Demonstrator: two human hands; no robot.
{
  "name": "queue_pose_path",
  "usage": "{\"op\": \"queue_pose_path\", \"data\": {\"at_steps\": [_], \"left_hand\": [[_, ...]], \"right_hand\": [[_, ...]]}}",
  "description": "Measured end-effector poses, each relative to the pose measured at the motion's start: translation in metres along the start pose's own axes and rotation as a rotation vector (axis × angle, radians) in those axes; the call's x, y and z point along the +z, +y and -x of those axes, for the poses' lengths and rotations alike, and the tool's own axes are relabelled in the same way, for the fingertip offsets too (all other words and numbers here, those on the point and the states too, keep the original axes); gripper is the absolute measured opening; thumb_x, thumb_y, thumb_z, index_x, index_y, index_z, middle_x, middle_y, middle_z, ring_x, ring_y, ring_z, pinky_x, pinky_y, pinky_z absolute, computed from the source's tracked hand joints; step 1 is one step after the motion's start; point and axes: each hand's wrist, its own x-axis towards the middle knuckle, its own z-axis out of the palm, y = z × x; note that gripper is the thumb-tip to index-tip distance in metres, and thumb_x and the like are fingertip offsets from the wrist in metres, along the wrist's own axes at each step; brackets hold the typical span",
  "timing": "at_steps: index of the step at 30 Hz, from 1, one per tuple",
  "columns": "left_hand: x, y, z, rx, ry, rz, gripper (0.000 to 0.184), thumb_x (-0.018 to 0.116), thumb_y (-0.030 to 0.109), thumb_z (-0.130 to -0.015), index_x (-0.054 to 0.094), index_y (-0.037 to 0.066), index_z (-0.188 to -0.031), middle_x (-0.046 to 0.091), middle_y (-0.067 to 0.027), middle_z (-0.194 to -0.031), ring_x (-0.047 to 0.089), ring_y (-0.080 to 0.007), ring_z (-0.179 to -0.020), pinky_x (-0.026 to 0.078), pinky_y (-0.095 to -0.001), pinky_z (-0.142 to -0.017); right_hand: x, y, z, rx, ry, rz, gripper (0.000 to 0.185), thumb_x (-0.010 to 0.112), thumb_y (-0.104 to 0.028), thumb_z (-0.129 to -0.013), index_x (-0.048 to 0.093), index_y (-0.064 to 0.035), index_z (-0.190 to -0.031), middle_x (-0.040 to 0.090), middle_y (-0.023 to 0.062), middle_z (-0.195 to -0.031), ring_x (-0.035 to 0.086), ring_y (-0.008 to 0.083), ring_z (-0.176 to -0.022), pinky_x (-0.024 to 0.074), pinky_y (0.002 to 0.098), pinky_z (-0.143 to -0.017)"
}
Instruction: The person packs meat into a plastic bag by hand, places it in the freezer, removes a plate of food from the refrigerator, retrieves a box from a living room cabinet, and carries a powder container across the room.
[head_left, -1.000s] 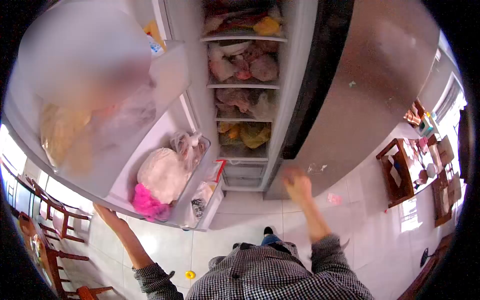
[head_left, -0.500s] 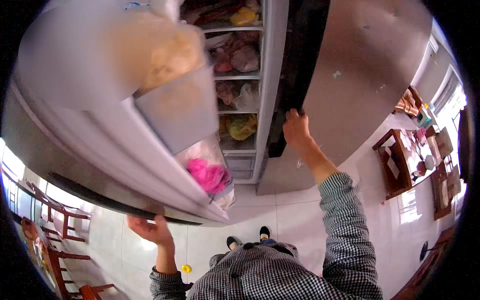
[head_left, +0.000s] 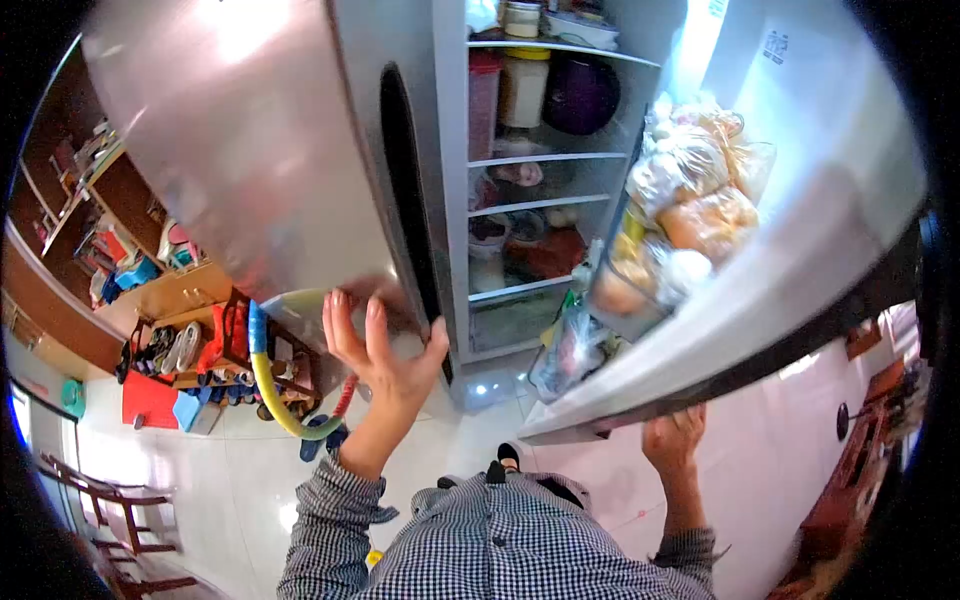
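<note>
A double-door refrigerator stands in front of me. My left hand [head_left: 385,345] rests against the outside of its left door [head_left: 260,150], fingers spread and thumb near the dark handle recess [head_left: 405,170]. My right hand [head_left: 672,440] is curled at the lower edge of the opened right door [head_left: 630,395], its fingertips partly hidden behind the edge. The right door's shelf carries several plastic bags of food [head_left: 700,180]. Inside the lit compartment are a yellow-lidded container [head_left: 523,90], a dark purple round thing [head_left: 582,92] and a red container [head_left: 483,105].
A hoop in blue, yellow and red [head_left: 262,375] is beside the left door. Behind it stand a shoe rack [head_left: 290,370] and a wooden cabinet [head_left: 175,295]. Wooden chairs [head_left: 125,510] are at lower left, and dark wooden furniture [head_left: 850,480] at the right. The floor is pale tile.
The left door has swung closed, hiding its shelves, and the right door has opened, showing its compartment. My left hand now lies on the left door's front. The view has turned left.
</note>
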Motion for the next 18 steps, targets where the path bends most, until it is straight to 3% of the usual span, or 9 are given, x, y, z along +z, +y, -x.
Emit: {"op": "queue_pose_path", "data": {"at_steps": [3, 4, 5, 7, 10, 13, 15, 18], "left_hand": [[0.037, 0.017, -0.011, -0.010, 0.074, -0.083, 0.082, 0.077, 0.020, -0.059, 0.035, 0.008, -0.128, 0.027, -0.0199, -0.135, 0.027, -0.0392, -0.124, 0.024, -0.0502, -0.099], [0.051, 0.023, -0.015, -0.027, 0.084, -0.135, 0.082, 0.077, 0.020, -0.059, 0.036, 0.009, -0.129, 0.027, -0.0189, -0.135, 0.027, -0.0384, -0.124, 0.024, -0.0494, -0.099], [0.070, 0.009, -0.017, -0.054, 0.082, -0.193, 0.082, 0.077, 0.021, -0.058, 0.036, 0.010, -0.129, 0.027, -0.0178, -0.135, 0.027, -0.0377, -0.124, 0.024, -0.0485, -0.099], [0.102, -0.002, -0.025, -0.060, 0.086, -0.246, 0.083, 0.078, 0.022, -0.058, 0.037, 0.012, -0.130, 0.027, -0.0170, -0.135, 0.026, -0.0372, -0.124, 0.024, -0.0475, -0.098], [0.140, -0.029, -0.034, -0.074, 0.072, -0.328, 0.083, 0.077, 0.026, -0.059, 0.037, 0.015, -0.131, 0.026, -0.0161, -0.136, 0.024, -0.0366, -0.125, 0.024, -0.0462, -0.097], [0.182, -0.042, -0.036, -0.052, 0.092, -0.421, 0.082, 0.075, 0.031, -0.061, 0.036, 0.017, -0.132, 0.025, -0.0156, -0.137, 0.022, -0.0363, -0.127, 0.024, -0.0460, -0.097], [0.194, -0.050, -0.032, -0.030, 0.132, -0.481, 0.081, 0.074, 0.032, -0.062, 0.035, 0.017, -0.132, 0.025, -0.0156, -0.138, 0.021, -0.0364, -0.128, 0.024, -0.0463, -0.097], [0.203, -0.055, -0.030, -0.007, 0.115, -0.535, 0.081, 0.073, 0.034, -0.062, 0.036, 0.017, -0.132, 0.024, -0.0172, -0.139, 0.022, -0.0362, -0.128, 0.025, -0.0455, -0.097]], "right_hand": [[-0.023, 0.023, 0.064, 0.408, 0.157, -0.005, 0.020, 0.054, -0.013, -0.084, 0.058, -0.0020, -0.100, 0.054, 0.0169, -0.100, 0.050, 0.0359, -0.094, 0.0380, 0.0457, -0.086], [-0.042, 0.033, 0.073, 0.261, 0.134, 0.204, 0.020, 0.046, -0.011, -0.090, 0.055, 0.0002, -0.103, 0.054, 0.0152, -0.104, 0.051, 0.0329, -0.093, 0.0392, 0.0401, -0.086], [-0.029, 0.031, 0.084, 0.500, 0.157, 0.120, 0.023, 0.039, -0.011, -0.092, 0.053, 0.0019, -0.106, 0.055, 0.0117, -0.103, 0.051, 0.0261, -0.093, 0.0399, 0.0342, -0.086], [-0.005, 0.051, 0.116, 1.017, 0.445, -0.433, 0.025, 0.037, -0.010, -0.091, 0.052, 0.0036, -0.106, 0.054, 0.0092, -0.102, 0.049, 0.0203, -0.095, 0.0401, 0.0315, -0.086], [0.014, 0.077, 0.116, 1.178, 0.814, -0.488, 0.024, 0.038, -0.007, -0.089, 0.051, 0.0043, -0.105, 0.053, 0.0089, -0.101, 0.049, 0.0187, -0.096, 0.0407, 0.0304, -0.085], [0.012, 0.138, 0.121, 1.188, 0.928, -0.581, 0.030, 0.038, -0.009, -0.087, 0.051, 0.0030, -0.111, 0.055, 0.0080, -0.102, 0.051, 0.0171, -0.090, 0.0408, 0.0270, -0.081], [0.009, 0.167, 0.121, 1.225, 0.865, -0.520, 0.031, 0.038, -0.012, -0.088, 0.050, 0.0038, -0.113, 0.054, 0.0083, -0.105, 0.052, 0.0177, -0.092, 0.0412, 0.0281, -0.082], [0.016, 0.212, 0.118, 1.214, 0.962, -0.521, 0.034, 0.041, -0.016, -0.089, 0.049, 0.0052, -0.115, 0.054, 0.0099, -0.111, 0.052, 0.0197, -0.097, 0.0415, 0.0302, -0.083]]}}
